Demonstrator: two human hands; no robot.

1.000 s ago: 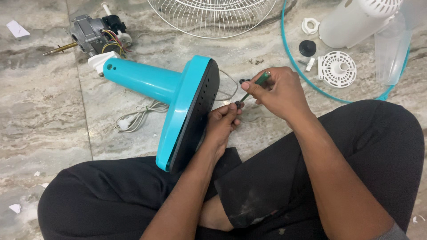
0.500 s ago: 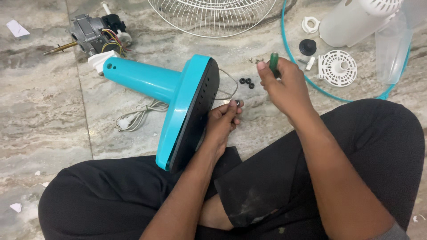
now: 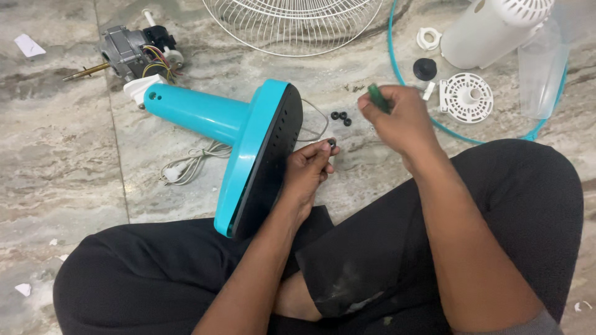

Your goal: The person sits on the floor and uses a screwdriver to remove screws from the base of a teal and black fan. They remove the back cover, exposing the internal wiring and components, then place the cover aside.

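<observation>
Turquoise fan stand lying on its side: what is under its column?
Under the turquoise fan stand lies a coiled white power cord on the marble floor. Where the cord enters the stand is hidden by the column.

Ref = teal fan base (image 3: 261, 155). Bare floor on its left, only the white cord (image 3: 189, 162) near the stem. Right of it: tight gap w/ left hand (image 3: 308, 170), 3 black washers (image 3: 341, 116), right hand (image 3: 397, 118). Beyond it: wire grille (image 3: 292, 25), motor (image 3: 133, 53) block.
</observation>
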